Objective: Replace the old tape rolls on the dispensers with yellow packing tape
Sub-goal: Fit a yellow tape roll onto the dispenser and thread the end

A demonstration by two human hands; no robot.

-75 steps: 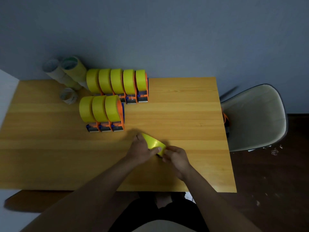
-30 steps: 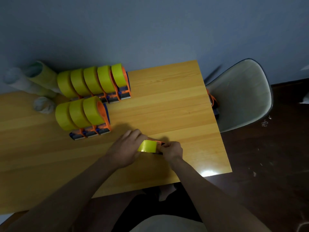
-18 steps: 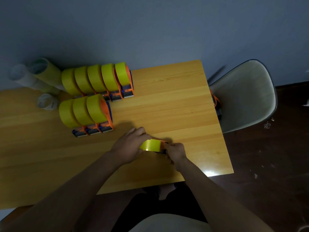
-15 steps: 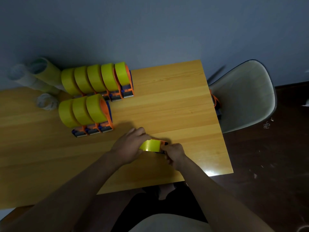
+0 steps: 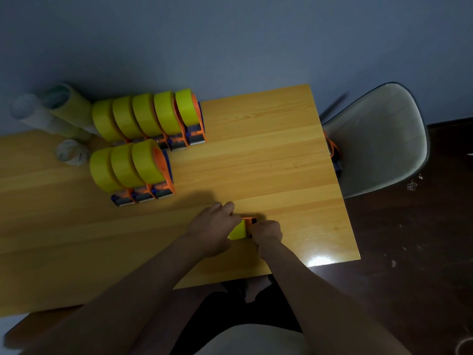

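With our left hand (image 5: 210, 230) gripping the yellow roll (image 5: 237, 229) and our right hand (image 5: 266, 230) closed on the dispenser (image 5: 249, 221), we should seat it squarely on the table (image 5: 268, 155).

Wooden table (image 5: 268, 155) bears loaded dispensers (image 5: 143, 147) (two rows), spare rolls (image 5: 73, 156)

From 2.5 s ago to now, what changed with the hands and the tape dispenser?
The yellow roll went from tilted up and exposed to low between both hands. The left hand now covers its left side; the right hand holds the dispenser's orange end. Both rows of loaded dispensers stayed put.
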